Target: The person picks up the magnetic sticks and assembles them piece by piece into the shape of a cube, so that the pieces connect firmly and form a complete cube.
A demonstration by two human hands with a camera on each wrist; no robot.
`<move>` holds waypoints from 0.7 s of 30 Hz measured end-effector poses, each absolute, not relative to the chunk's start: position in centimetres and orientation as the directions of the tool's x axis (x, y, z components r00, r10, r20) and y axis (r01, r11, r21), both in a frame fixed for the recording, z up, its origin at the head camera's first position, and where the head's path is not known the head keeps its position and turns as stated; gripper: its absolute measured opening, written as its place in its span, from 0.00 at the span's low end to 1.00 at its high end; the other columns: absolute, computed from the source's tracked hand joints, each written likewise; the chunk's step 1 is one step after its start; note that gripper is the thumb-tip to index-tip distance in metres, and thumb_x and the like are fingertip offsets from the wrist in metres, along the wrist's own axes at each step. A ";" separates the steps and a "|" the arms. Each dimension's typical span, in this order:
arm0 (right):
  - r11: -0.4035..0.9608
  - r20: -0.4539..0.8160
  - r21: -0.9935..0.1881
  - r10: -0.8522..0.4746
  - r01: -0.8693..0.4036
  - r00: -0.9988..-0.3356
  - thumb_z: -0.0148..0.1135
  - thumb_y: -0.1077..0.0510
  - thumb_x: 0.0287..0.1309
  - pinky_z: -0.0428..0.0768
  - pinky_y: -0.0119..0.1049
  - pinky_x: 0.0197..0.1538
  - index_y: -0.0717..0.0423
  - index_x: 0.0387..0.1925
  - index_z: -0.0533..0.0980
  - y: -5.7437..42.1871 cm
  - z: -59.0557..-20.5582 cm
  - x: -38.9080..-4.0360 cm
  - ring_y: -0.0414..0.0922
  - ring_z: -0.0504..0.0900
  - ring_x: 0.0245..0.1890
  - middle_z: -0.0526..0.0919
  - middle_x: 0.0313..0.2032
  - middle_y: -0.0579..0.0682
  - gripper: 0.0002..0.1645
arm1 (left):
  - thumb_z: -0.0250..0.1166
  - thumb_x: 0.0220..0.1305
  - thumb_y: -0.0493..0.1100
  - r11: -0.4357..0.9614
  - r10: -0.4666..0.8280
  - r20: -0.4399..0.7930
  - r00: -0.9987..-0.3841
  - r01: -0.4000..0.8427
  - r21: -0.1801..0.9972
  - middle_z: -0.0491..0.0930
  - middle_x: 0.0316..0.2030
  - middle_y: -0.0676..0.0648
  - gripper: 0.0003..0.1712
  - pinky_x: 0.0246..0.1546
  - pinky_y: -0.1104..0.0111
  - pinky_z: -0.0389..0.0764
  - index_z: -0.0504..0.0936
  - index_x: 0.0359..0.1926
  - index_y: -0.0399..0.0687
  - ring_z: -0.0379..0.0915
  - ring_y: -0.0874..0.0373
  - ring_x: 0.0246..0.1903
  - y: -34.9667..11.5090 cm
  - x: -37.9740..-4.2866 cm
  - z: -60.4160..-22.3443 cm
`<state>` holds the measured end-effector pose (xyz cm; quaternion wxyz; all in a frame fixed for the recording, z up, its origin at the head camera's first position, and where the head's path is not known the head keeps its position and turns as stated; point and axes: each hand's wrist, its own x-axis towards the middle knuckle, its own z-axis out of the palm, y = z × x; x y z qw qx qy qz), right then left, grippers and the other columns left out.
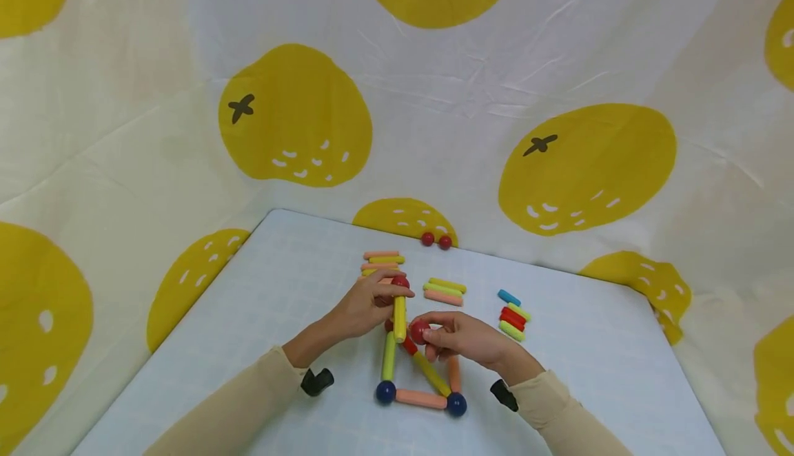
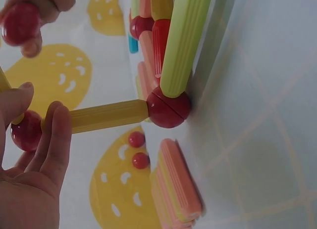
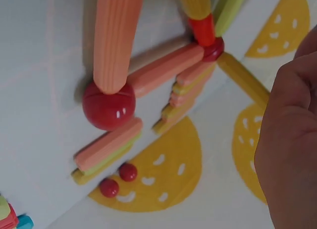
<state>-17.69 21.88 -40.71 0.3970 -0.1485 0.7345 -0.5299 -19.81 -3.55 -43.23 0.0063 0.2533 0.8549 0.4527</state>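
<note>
A flat frame of sticks and balls lies on the table, with blue balls (image 1: pixel 386 392) at its near corners, a pink stick (image 1: pixel 422 399) between them and a light green stick (image 1: pixel 388 356) at left. From its far-left red ball (image 2: pixel 168 108), a yellow stick (image 2: pixel 106 116) stands up to another red ball (image 2: pixel 26 131). My left hand (image 1: pixel 367 304) grips that upper ball, fingers also against the stick. A second yellow stick (image 1: pixel 400 318) juts from the ball towards me. Just right of its free end, my right hand (image 1: pixel 465 335) pinches a loose red ball (image 1: pixel 419 333).
Behind the frame lie a pile of pink and yellow sticks (image 1: pixel 382 259) and a smaller group (image 1: pixel 444 291). Short red, green and blue sticks (image 1: pixel 512 318) are at right. Two red balls (image 1: pixel 436 240) sit at the back edge, before a fruit-print cloth (image 1: pixel 434 118).
</note>
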 end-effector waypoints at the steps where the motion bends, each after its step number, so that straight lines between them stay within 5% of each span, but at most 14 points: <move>1: 0.390 -0.425 -0.898 -0.650 0.204 -0.630 0.58 0.45 0.73 0.80 0.33 0.47 0.58 0.67 0.72 21.8 -40.6 -17.4 0.43 0.80 0.39 0.84 0.33 0.46 0.30 | 0.65 0.66 0.32 0.459 0.440 0.220 -0.871 0.429 0.778 0.72 0.66 0.48 0.19 0.51 0.67 0.85 0.89 0.53 0.56 0.73 0.51 0.59 -3.5 -19.8 -43.2; 12: 0.302 -0.389 -0.920 -0.774 0.249 -0.499 0.58 0.44 0.72 0.79 0.29 0.45 0.62 0.63 0.73 20.2 -40.3 -14.8 0.39 0.78 0.32 0.85 0.28 0.40 0.30 | 0.64 0.65 0.32 0.421 0.449 0.234 -0.862 0.436 0.795 0.72 0.64 0.50 0.20 0.49 0.72 0.82 0.89 0.52 0.56 0.75 0.54 0.54 -3.8 -20.1 -43.2; 21: 0.248 -0.383 -0.914 -0.789 0.321 -0.480 0.57 0.44 0.72 0.78 0.27 0.40 0.65 0.62 0.72 19.4 -39.8 -14.1 0.36 0.77 0.31 0.83 0.30 0.40 0.31 | 0.64 0.66 0.33 0.412 0.432 0.227 -0.873 0.414 0.811 0.73 0.64 0.50 0.18 0.51 0.65 0.85 0.89 0.51 0.55 0.74 0.53 0.57 -3.6 -19.8 -43.4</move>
